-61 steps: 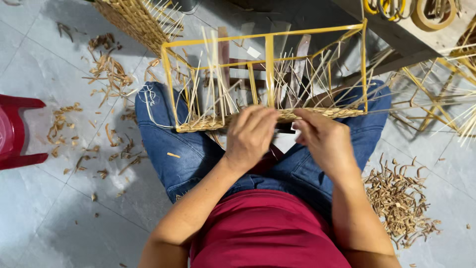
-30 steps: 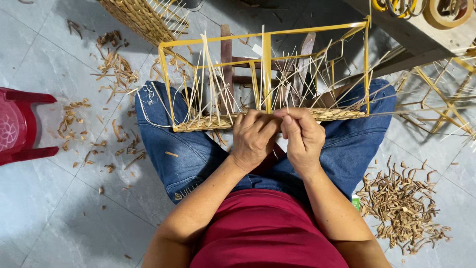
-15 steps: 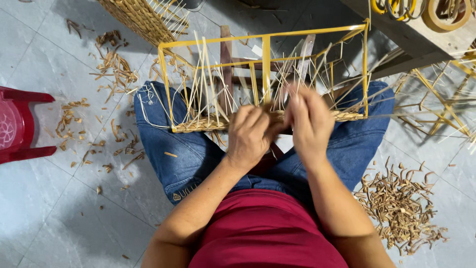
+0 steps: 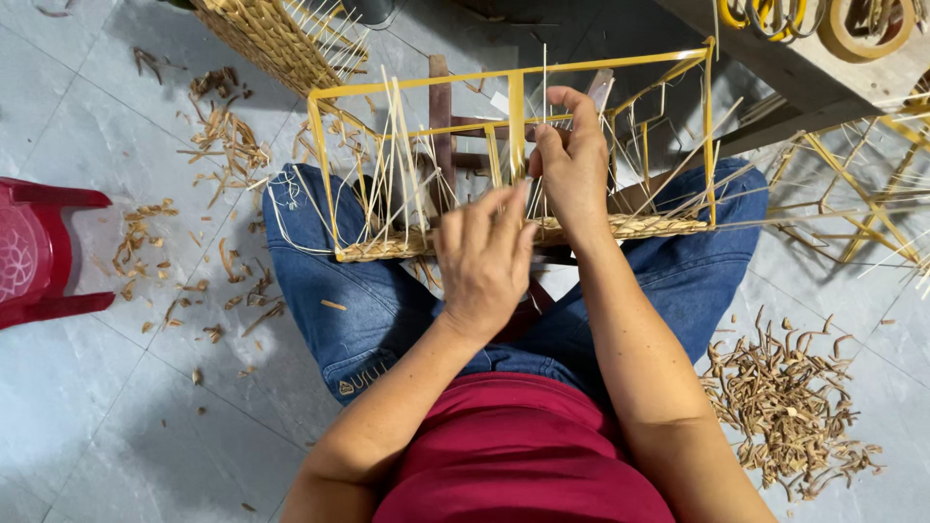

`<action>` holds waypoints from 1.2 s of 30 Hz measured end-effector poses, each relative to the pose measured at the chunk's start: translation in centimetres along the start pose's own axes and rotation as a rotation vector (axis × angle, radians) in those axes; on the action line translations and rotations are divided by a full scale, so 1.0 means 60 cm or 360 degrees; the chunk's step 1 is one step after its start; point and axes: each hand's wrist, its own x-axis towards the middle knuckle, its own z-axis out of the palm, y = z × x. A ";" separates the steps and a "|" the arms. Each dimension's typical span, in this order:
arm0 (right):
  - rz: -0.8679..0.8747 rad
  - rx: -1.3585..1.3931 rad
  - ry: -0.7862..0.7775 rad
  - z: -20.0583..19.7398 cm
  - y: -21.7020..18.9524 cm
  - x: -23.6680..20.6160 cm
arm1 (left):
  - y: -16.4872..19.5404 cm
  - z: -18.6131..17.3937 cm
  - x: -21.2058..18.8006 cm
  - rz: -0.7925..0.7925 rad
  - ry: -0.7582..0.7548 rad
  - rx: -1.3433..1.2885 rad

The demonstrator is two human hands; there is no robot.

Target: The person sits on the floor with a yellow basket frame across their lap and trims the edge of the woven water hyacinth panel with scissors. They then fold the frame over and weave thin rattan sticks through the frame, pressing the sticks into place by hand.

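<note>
Yellow metal rods form the box-shaped basket frame [image 4: 513, 107] resting across the person's lap, directly beyond both hands. The right hand [image 4: 573, 165] is raised inside the frame, its fingers pinched closed on thin pale reed strands [image 4: 402, 165] that stand upright from the woven base strip [image 4: 630, 228] along the frame's near edge. The left hand [image 4: 481, 260] sits lower, just in front of that woven strip, fingers loosely spread and open, touching the strands there. Left of the left hand, beyond the knee, lie scattered brown cuttings [image 4: 228, 140] and a red plastic stool [image 4: 44, 247]. A heap of trimmings [image 4: 785, 402] lies right of the right forearm.
</note>
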 end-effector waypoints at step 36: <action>-0.0024 -0.0402 0.0081 -0.055 -0.020 -0.016 | 0.012 0.046 0.025 -0.0115 -0.0349 -0.0008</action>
